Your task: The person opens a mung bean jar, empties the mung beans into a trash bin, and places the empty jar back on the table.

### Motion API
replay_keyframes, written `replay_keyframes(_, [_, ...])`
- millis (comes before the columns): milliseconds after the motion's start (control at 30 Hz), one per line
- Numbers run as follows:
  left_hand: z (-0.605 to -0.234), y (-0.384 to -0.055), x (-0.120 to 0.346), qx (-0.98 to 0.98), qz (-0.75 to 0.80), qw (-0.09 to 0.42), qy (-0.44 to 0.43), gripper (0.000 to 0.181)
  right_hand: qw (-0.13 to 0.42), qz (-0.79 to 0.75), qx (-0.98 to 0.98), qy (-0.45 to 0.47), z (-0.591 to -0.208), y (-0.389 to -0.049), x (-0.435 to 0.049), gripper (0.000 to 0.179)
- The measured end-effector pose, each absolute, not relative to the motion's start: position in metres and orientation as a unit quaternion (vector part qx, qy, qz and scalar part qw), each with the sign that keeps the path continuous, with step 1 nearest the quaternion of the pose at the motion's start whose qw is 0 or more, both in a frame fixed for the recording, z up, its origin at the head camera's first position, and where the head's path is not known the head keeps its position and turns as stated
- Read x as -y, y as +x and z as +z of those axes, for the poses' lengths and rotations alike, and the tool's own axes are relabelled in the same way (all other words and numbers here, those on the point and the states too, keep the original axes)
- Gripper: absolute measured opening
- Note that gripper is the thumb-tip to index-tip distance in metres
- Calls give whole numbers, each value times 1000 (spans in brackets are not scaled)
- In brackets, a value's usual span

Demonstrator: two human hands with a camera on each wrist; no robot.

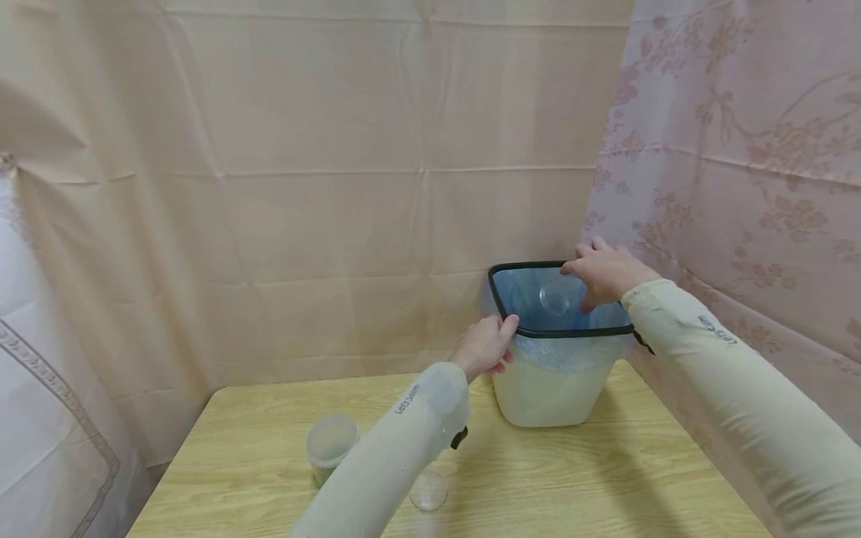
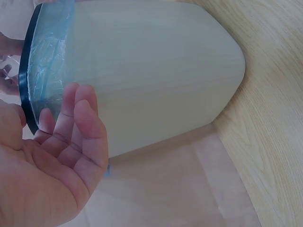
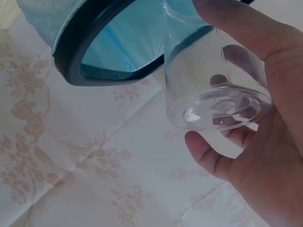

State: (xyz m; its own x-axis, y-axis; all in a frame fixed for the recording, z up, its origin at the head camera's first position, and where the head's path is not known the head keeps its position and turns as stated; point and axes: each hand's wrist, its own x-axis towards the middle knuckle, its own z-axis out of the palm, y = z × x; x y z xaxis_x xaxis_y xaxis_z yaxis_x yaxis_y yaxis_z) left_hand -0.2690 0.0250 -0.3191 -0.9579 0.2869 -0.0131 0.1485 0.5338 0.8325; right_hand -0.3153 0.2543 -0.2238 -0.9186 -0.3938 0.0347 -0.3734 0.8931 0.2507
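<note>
A cream-coloured trash bin (image 1: 551, 396) with a black rim and a bluish liner bag (image 1: 525, 295) stands on the table. My left hand (image 1: 486, 345) holds its rim at the near left corner, thumb on top and fingers bent below, against the liner in the left wrist view. Above the bin's mouth, my right hand (image 1: 605, 273) grips a clear plastic cup (image 3: 189, 90). The right wrist view shows the thumb on one side of the cup and fingers behind it, its round base tilted toward that camera.
A translucent tub (image 1: 332, 441) with something dark in its lower part stands on the wooden table (image 1: 255, 441), left of my left forearm. Just right of that forearm sits a clear round plastic piece (image 1: 428, 491). Beige and floral cloths hang behind and to the right.
</note>
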Motion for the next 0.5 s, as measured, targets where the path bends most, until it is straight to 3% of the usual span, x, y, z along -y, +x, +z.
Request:
replay_keyframes(233, [-319,-269,-25,-874,464,75,122,44,48,-124,969,207,-225,-314,-254,73])
replay_keyframes(500, [-318,-268,-25,-872,467,77,121,43,56,-127,967,215,-227,-315,-253,62])
